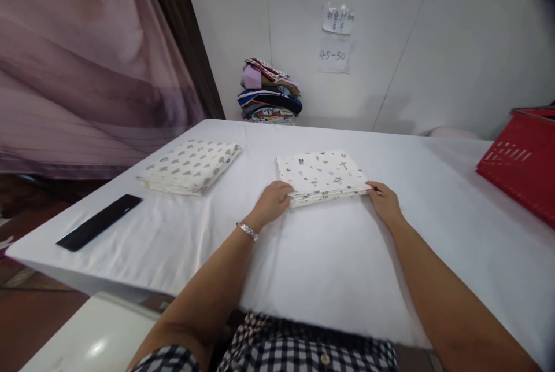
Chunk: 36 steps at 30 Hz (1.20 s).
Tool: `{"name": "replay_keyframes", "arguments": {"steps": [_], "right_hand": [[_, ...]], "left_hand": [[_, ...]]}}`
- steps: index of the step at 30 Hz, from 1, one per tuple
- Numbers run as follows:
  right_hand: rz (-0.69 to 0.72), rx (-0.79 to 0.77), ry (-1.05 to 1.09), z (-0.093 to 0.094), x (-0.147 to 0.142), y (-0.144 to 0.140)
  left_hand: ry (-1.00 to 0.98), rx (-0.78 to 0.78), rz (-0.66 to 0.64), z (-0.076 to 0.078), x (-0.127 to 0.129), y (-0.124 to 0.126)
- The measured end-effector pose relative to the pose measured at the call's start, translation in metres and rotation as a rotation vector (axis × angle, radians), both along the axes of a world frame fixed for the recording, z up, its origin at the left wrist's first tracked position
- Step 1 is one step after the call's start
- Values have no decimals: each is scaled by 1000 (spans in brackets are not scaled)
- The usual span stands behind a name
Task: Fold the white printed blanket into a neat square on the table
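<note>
A folded white cloth with small printed plants and figures lies in front of me on the white-covered table. Its near edge shows several stacked layers. My left hand pinches the near left corner, fingers closed on the fabric; a silvery bracelet circles that wrist. At the near right corner, my right hand grips the same edge between thumb and fingers. Off to the left rests another folded cloth, white with grey-green cloud-like or tree-like prints, touched by neither hand.
A black flat phone-like slab lies at the table's left. Against the wall stands a pile of folded fabrics. A red plastic basket sits at the right edge. Pink curtain hangs at left; a white surface is below.
</note>
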State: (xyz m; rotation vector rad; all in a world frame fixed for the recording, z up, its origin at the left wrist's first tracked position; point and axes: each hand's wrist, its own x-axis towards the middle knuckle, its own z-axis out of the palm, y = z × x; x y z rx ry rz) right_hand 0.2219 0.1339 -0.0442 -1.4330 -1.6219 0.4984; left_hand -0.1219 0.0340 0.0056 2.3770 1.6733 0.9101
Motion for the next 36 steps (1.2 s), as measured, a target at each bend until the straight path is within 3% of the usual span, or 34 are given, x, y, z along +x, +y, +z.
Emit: {"name": "replay_keyframes", "arguments": {"steps": [8, 26, 36], "right_hand": [[5, -2, -2, -3, 2, 0], [8, 20, -2, -3, 2, -1], [11, 6, 3, -5, 3, 0]], "left_hand": [[66, -48, 12, 8, 4, 0], [68, 28, -75, 6, -4, 1], [-10, 8, -45, 2, -9, -8]]}}
